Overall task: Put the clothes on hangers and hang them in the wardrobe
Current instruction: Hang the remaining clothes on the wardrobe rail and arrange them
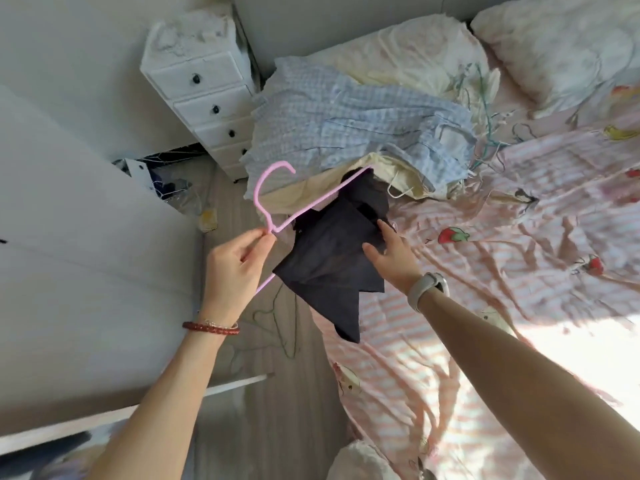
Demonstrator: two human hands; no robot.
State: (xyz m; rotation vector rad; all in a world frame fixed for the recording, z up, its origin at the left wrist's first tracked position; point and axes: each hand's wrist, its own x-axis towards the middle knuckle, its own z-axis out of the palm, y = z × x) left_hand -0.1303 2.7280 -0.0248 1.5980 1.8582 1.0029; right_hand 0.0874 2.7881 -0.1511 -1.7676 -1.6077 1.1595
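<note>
Bedroom, seen from above. Wood-plank floor (277, 393), grey-brown. White panel surfaces (86, 254) along the left. White drawer chest (204, 98) with dark knobs, standing between wall (69, 64) and bed. Bed (519, 237) covered in pink striped sheet with strawberry print; white pillow (561, 46) at its head. Strong sunlight patch at lower right.
</note>
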